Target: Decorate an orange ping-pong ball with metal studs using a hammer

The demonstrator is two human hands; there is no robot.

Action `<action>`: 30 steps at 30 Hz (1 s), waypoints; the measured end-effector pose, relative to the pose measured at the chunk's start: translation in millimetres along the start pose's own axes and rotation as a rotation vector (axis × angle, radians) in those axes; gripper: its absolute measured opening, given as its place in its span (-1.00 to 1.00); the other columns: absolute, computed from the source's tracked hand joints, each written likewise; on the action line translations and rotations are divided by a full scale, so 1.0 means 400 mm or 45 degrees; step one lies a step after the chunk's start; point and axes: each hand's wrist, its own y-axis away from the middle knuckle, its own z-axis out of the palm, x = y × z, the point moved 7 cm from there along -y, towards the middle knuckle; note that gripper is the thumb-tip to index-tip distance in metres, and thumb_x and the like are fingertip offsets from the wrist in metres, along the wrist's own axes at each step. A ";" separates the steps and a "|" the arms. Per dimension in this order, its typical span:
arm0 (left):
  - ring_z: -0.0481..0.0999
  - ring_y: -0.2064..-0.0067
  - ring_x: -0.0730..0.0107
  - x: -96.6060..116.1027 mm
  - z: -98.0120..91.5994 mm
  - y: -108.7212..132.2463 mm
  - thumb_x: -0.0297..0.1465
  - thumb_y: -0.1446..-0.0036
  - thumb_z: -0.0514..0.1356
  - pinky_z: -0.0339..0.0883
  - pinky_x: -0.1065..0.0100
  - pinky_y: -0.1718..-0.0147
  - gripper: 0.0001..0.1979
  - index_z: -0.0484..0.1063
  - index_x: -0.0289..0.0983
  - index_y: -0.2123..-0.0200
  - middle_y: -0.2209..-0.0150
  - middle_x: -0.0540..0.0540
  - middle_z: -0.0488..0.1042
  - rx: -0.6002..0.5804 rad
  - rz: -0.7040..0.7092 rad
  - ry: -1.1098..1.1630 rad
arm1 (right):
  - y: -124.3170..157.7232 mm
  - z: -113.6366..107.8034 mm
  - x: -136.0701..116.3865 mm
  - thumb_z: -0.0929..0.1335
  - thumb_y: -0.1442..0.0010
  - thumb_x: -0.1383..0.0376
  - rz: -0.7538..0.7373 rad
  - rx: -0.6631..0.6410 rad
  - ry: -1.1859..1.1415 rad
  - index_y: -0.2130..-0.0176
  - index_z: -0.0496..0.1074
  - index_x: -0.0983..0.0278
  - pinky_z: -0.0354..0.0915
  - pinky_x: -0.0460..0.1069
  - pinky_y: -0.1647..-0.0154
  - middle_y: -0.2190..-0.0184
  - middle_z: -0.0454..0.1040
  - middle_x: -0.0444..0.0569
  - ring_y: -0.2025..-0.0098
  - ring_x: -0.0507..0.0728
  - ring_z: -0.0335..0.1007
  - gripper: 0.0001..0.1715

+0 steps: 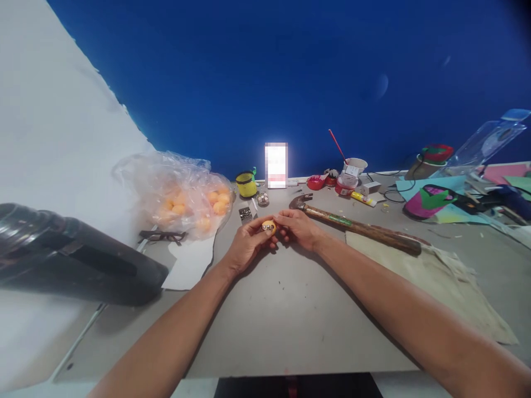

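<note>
Centrally, just above the grey tabletop (286,326), a small yellow-orange ball (270,224) sits between two bare hands. The table's front edge runs beneath the forearms, near the bottom of the view, and its far side meets a blue wall (249,72). Between the forearms lies a broad stretch of tabletop, dotted with small dark specks, leaving room for the hands to come back toward the body. Forward there is less: a small dark packet (245,214) lies just beyond the left fingers, with a dish of shiny pieces (263,198) behind it. On the right, a hammer (357,225) slants close by the right wrist, its handle reaching over a pale cloth (452,293). To the left, white paper (188,268) and a plastic bag (178,182) of orange balls limit sideways movement.

The left hand (249,243) grasps the ball between thumb and fingers. The right hand (299,226) has its fingertips bunched at the ball's right side; whether they pinch anything cannot be told. Smooth and rounded, the ball carries a row of shiny silvery studs across its near face, partly hidden by the left thumb.
</note>
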 end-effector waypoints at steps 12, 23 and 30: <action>0.50 0.49 0.38 0.006 -0.015 -0.001 -0.43 0.06 0.33 0.33 0.38 0.55 -0.57 0.56 -0.43 0.06 0.44 -0.10 0.53 0.103 -0.069 0.010 | 0.002 -0.003 -0.001 0.60 0.05 -0.05 0.009 -0.035 0.044 0.46 0.41 0.30 0.09 -0.12 0.59 0.60 0.32 -0.20 0.59 -0.07 0.14 -0.45; 0.41 0.51 0.38 -0.011 0.008 0.001 -0.38 -0.06 0.29 0.32 0.35 0.52 -0.41 0.37 -0.38 -0.18 0.49 -0.03 0.47 -0.115 -0.124 0.068 | -0.008 -0.021 0.012 0.59 0.06 -0.06 0.053 -0.017 0.052 0.48 0.38 0.29 0.08 -0.14 0.61 0.61 0.32 -0.20 0.59 -0.07 0.14 -0.44; 0.51 0.39 0.41 0.025 -0.011 0.014 -0.29 -0.10 0.39 0.40 0.35 0.37 -0.64 0.43 -0.26 0.07 0.33 -0.02 0.51 0.138 0.094 -0.257 | -0.011 -0.035 0.002 0.62 0.08 0.11 -0.017 0.000 0.095 0.29 0.54 0.32 0.13 -0.13 0.58 0.51 0.43 -0.14 0.55 -0.06 0.22 -0.56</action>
